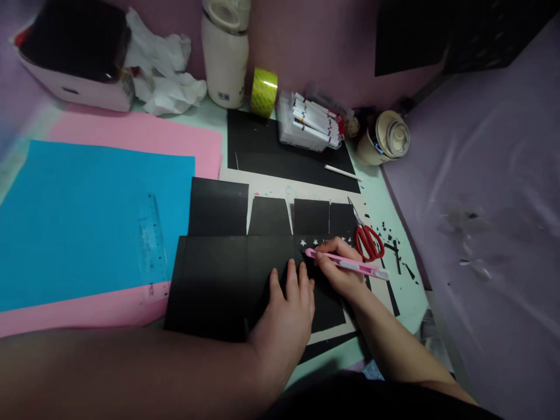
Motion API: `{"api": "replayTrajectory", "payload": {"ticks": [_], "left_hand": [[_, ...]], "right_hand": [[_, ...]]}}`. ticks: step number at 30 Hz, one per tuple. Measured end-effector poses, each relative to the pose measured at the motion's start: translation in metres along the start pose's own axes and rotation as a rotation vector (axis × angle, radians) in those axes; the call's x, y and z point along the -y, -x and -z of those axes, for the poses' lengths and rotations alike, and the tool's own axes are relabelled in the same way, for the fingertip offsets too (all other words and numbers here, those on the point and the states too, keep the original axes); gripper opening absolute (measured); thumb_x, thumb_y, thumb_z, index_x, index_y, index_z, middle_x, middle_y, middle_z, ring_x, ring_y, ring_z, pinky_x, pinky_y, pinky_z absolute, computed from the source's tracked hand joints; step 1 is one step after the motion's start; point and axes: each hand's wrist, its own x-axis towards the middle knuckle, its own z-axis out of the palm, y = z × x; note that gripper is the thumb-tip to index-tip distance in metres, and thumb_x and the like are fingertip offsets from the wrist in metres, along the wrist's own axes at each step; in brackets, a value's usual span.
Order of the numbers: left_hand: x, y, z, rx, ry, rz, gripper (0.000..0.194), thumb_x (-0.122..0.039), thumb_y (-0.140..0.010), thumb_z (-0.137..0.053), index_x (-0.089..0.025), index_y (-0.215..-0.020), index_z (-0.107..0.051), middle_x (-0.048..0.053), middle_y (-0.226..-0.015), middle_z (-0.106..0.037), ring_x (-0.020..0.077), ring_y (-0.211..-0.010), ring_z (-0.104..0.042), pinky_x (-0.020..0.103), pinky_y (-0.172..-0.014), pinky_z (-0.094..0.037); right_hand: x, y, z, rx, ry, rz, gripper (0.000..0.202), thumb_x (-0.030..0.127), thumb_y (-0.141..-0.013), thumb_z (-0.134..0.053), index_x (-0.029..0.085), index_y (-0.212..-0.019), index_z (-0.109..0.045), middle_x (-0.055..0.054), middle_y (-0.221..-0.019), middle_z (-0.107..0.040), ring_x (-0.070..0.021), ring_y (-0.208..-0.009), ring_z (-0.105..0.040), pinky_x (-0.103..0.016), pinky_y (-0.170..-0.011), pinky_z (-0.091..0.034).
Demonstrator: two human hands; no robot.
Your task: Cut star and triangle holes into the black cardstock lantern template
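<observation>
A sheet of black card (214, 280) with creases and cut flaps along its upper edge lies in front of me. My left hand (284, 309) rests on it, fingers spread out and pressing flat. In my right hand (343, 268) is a pink craft knife (350, 262), held like a pen, its tip end at the card near a row of small star cut-outs (315, 242). My fingers partly cover the row. Red-handled scissors (367, 240) lie just beyond my right hand, not touched.
Blue paper (87, 216) on pink paper (205, 140) lies to the left, with a clear ruler (152, 233) on it. Behind stand a white bottle (225, 64), yellow tape roll (263, 93), and box of markers (310, 122). Black scraps (396, 254) litter the right side.
</observation>
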Motion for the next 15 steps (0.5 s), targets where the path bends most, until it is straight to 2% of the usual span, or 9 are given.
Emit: {"api": "replayTrajectory", "payload": {"ticks": [5,10,15], "left_hand": [[-0.0003,0.0,0.0016,0.004,0.034,0.03,0.051,-0.028,-0.093,-0.053,-0.024,-0.144,-0.051,0.013,-0.154,-0.039,0.0408,-0.143,-0.034,0.062,-0.109,-0.042],[0.0002,-0.0001,0.0027,0.028,-0.021,0.015,0.053,-0.03,-0.094,-0.052,-0.024,-0.146,-0.048,0.013,-0.155,-0.038,0.0401,-0.143,-0.034,0.061,-0.108,-0.043],[-0.0015,0.0014,-0.0039,-0.093,-0.106,0.004,0.051,-0.033,-0.094,-0.054,-0.018,-0.143,-0.053,0.018,-0.151,-0.044,0.0413,-0.138,-0.042,0.058,-0.103,-0.049]], "right_hand": [[0.0002,0.0005,-0.0006,0.011,0.009,0.0,0.01,0.028,-0.086,-0.063,0.025,-0.076,-0.062,-0.001,-0.067,-0.066,-0.0168,-0.06,-0.061,-0.03,-0.057,-0.047],[-0.0017,0.0011,-0.0013,0.005,0.026,0.024,0.01,0.027,-0.086,-0.063,0.024,-0.076,-0.063,-0.001,-0.069,-0.067,-0.0164,-0.061,-0.062,-0.029,-0.058,-0.048],[-0.0025,0.0017,-0.0004,0.013,0.059,0.035,0.009,0.026,-0.086,-0.063,0.023,-0.077,-0.064,-0.001,-0.07,-0.067,-0.0159,-0.063,-0.063,-0.028,-0.059,-0.049]]}}
